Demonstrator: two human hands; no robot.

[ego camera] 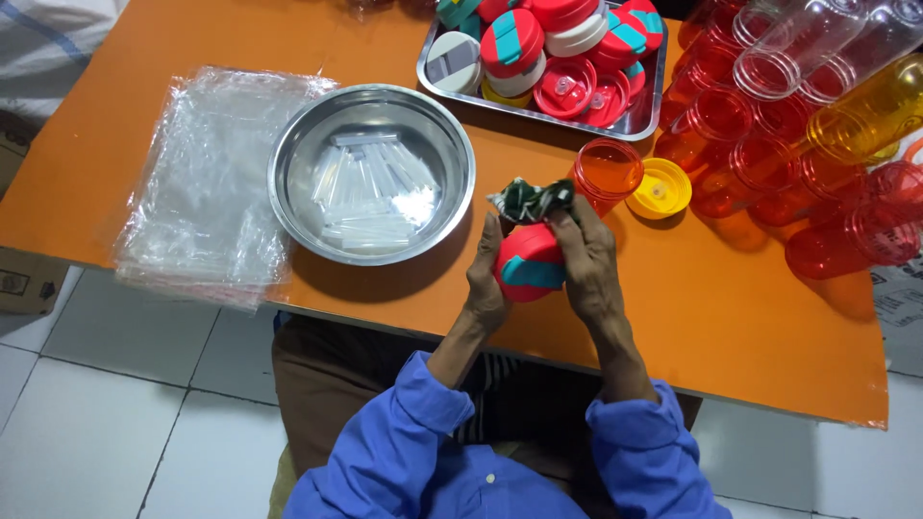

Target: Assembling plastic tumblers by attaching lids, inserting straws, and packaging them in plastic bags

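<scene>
Both hands hold a red bottle lid with a teal flap [528,264] above the front edge of the orange table [750,327]. My left hand [484,279] grips its left side. My right hand [586,258] wraps the right side, and its fingers pinch a crumpled green and white cloth [531,199] just above the lid. An open orange bottle [606,173] lies right behind the cloth, with a yellow lid [660,188] beside it.
A steel bowl [298,192] holds several clear plastic straws [373,192]. A stack of clear plastic bags [207,173] lies at the left. A steel tray [433,72] at the back holds several lids. Red, orange and clear bottles [798,144] are piled at the right.
</scene>
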